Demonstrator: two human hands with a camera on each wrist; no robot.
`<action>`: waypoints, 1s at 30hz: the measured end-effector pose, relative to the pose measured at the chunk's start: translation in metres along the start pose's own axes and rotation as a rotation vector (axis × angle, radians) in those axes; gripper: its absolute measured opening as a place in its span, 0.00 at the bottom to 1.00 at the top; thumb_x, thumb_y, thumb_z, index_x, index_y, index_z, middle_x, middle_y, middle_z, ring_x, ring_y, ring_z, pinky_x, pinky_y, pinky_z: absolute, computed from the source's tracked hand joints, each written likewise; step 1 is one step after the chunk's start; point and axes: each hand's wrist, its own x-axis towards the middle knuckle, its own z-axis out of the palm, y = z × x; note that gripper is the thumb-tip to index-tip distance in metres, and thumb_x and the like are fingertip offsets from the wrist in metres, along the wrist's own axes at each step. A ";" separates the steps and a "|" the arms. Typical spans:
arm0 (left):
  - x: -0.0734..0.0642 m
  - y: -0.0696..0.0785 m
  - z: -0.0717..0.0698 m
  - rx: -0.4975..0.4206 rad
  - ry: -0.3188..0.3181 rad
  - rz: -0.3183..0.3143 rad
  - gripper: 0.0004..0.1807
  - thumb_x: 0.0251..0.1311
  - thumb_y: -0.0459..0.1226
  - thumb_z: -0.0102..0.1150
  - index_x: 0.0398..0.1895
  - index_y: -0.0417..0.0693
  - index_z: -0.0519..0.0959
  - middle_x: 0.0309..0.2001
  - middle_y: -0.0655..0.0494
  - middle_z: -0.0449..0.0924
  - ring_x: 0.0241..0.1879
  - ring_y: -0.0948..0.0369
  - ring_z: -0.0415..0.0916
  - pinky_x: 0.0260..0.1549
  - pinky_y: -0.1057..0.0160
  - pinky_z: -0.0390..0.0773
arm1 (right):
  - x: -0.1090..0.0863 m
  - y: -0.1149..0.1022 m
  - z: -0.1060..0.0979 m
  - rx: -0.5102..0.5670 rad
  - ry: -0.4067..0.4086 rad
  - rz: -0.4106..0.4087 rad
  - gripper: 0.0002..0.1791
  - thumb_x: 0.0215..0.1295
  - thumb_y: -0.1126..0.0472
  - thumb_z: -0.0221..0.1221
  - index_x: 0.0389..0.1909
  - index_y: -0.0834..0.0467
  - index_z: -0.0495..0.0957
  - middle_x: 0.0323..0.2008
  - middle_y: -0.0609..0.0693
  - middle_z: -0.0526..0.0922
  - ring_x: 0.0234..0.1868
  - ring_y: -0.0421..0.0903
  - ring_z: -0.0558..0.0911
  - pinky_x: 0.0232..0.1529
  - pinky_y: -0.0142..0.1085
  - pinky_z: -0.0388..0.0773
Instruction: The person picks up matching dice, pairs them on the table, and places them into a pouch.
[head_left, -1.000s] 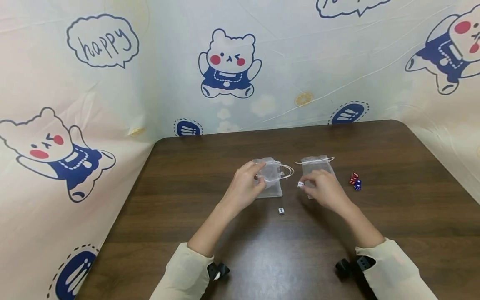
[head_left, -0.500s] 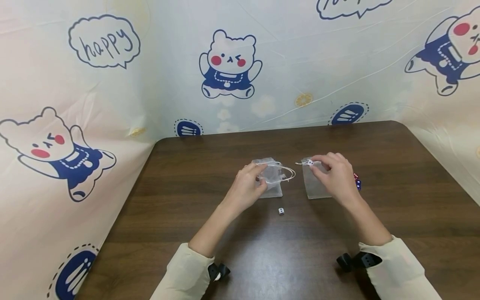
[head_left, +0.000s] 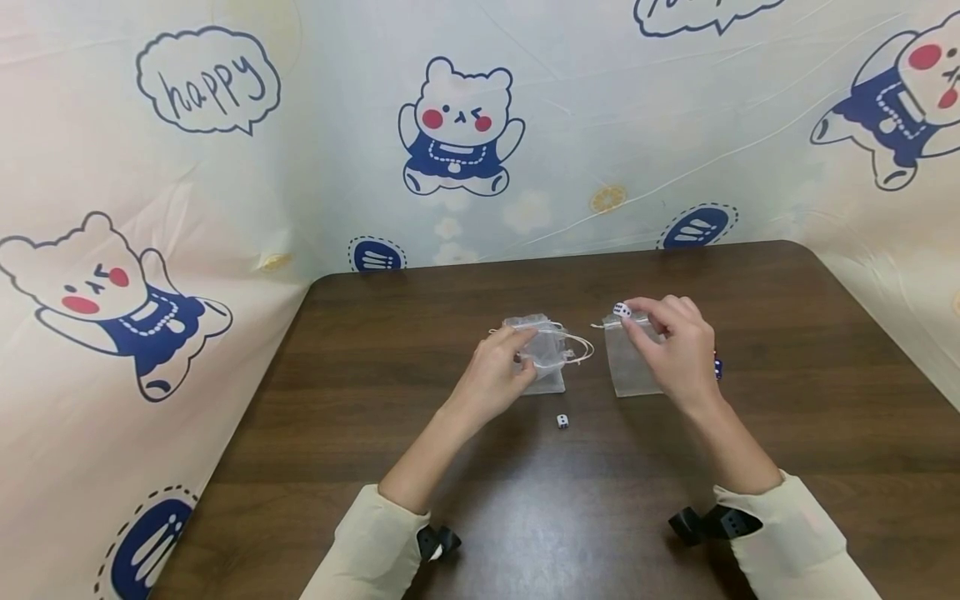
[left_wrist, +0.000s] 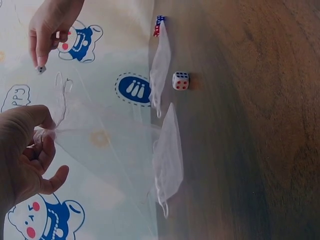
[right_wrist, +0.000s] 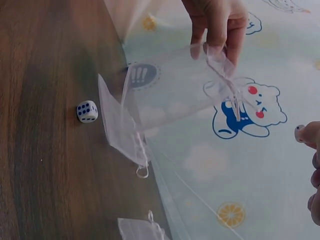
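My left hand [head_left: 489,371] pinches a sheer white drawstring bag [right_wrist: 175,87] near its corded mouth, holding it up off the table. Below that one, a second sheer bag [left_wrist: 169,155] lies on the tabletop. Between the thumb and forefinger of my right hand [head_left: 678,350] is a white die [head_left: 622,309], raised above the far end of a third bag [head_left: 633,367]. Another white die [head_left: 562,422] sits on the table nearer to me, between the two hands. A blue die [head_left: 717,368] shows partly behind my right hand, with a red die mostly hidden there.
The brown wooden table [head_left: 360,417] reaches back to a printed cloth [head_left: 570,150] hung behind it and at both sides. Black wrist cameras sit by both cuffs. In the left wrist view, red and blue dice [left_wrist: 158,26] lie past the far bag.
My right hand has moved away from me and slightly right, lifting the white die from beside the right bag to above its far end. The left hand with its bag stays nearly still.
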 end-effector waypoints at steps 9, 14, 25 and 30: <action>0.001 0.003 0.001 0.034 -0.031 -0.013 0.21 0.49 0.27 0.57 0.51 0.35 0.76 0.40 0.48 0.78 0.32 0.61 0.74 0.41 0.54 0.72 | 0.004 -0.013 0.003 0.071 0.059 -0.089 0.12 0.45 0.73 0.68 0.34 0.63 0.84 0.16 0.48 0.65 0.25 0.44 0.63 0.28 0.30 0.55; 0.002 0.004 0.002 0.042 -0.035 0.003 0.21 0.48 0.27 0.57 0.50 0.35 0.76 0.39 0.49 0.78 0.33 0.61 0.74 0.41 0.55 0.72 | 0.004 -0.020 0.005 0.096 0.055 -0.124 0.13 0.44 0.74 0.68 0.35 0.63 0.84 0.16 0.49 0.68 0.25 0.45 0.64 0.30 0.35 0.59; 0.001 0.007 0.005 0.029 -0.057 0.003 0.22 0.49 0.28 0.58 0.51 0.36 0.76 0.32 0.54 0.75 0.29 0.62 0.70 0.36 0.59 0.70 | -0.002 -0.027 0.015 0.100 -0.062 -0.233 0.14 0.43 0.72 0.69 0.35 0.63 0.83 0.18 0.47 0.69 0.25 0.45 0.63 0.30 0.37 0.57; 0.000 0.006 0.007 0.018 -0.052 0.017 0.22 0.48 0.27 0.58 0.51 0.34 0.76 0.32 0.53 0.75 0.27 0.61 0.67 0.30 0.64 0.69 | -0.005 -0.027 0.020 0.045 -0.151 -0.240 0.14 0.42 0.70 0.70 0.34 0.61 0.84 0.19 0.47 0.70 0.27 0.44 0.64 0.30 0.37 0.59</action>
